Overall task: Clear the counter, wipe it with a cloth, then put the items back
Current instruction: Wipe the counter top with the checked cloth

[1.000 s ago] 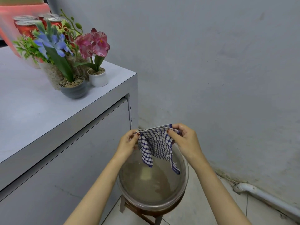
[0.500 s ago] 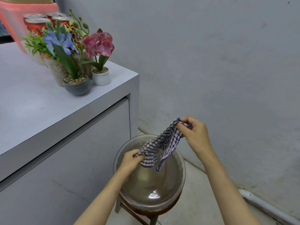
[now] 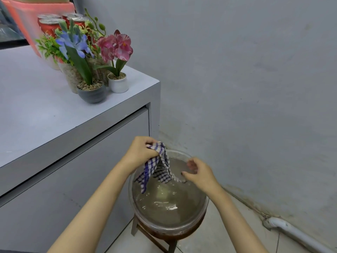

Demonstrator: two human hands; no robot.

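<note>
**Counter.** The counter (image 3: 36, 115) takes up the left of the view. Red cans (image 3: 49, 24) and potted flowers stand at its far corner, with a grey pot (image 3: 91, 94) and a white pot (image 3: 118, 84) at the front of the group. Judged from this, the clearing step is not yet done.

**Left hand.** The left hand (image 3: 141, 152) is just past the counter's front corner, above the near-left rim of the bowl (image 3: 206, 205). Its fingers are curled tight round a bunched upper edge of the cloth (image 3: 158, 170).

**Cloth.** The cloth hangs from that grip, so its long axis runs down and slightly to the right. Its lower edge lies at or in the water (image 3: 169, 203). One corner trails right toward the other hand.

**Bowl.** The bowl is clear, holds murky water and rests on a low stool (image 3: 145, 232) on the floor, beside the counter front.

**Right hand.** The right hand (image 3: 200, 174) is over the right side of the bowl, just beside the trailing corner. Its fingers are loosely curled. The thumb seems to meet the cloth edge, but the view does not show whether it pinches the edge or only touches it.

**Coming move.** The step in hand is probably wetting or wringing the cloth.
- The free length lies below and to the right of the left grip.
- The right hand is therefore the nearer one to take the lower end.
- A twist would run along the hanging axis.

**Floor.** A white pipe (image 3: 295, 232) runs along the base of the wall at far right.
</note>
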